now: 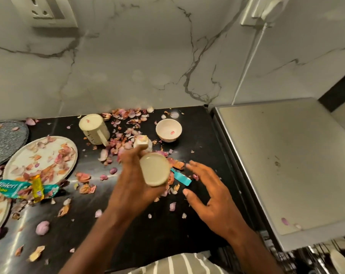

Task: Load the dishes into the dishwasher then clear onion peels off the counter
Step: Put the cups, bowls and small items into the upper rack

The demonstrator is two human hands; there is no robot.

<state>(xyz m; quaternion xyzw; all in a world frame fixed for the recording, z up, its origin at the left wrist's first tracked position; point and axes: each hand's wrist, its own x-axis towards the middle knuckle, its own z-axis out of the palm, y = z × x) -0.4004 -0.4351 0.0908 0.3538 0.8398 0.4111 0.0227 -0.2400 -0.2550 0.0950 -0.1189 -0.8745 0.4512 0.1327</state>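
While L hand (133, 181) grips a cream cup (154, 172) lifted off the black counter (144, 230), R hand (209, 196) hangs just beside it, fingers spread, holding nothing. Head view only. Cup bottom faces cam, so it's tipped over or inverted; grip partly blurred. Just past L hand's knuckles: another small cup (143, 143) in a heap of onion peels (126, 135). Further out: upside-down mug (94, 128) and small bowl (168, 129). Well left of L hand: plate (29, 157) w/ peels on it, water-bottle label (7, 187). Teal wrapper (180, 177) btwn the hands. Dishwasher rack (316, 260) below R wrist, partly seen.

Risks, my guess: one-hand hold on tilted cup could slip; dregs or peels may drop out en route; R hand sweeping in could knock the near cup.
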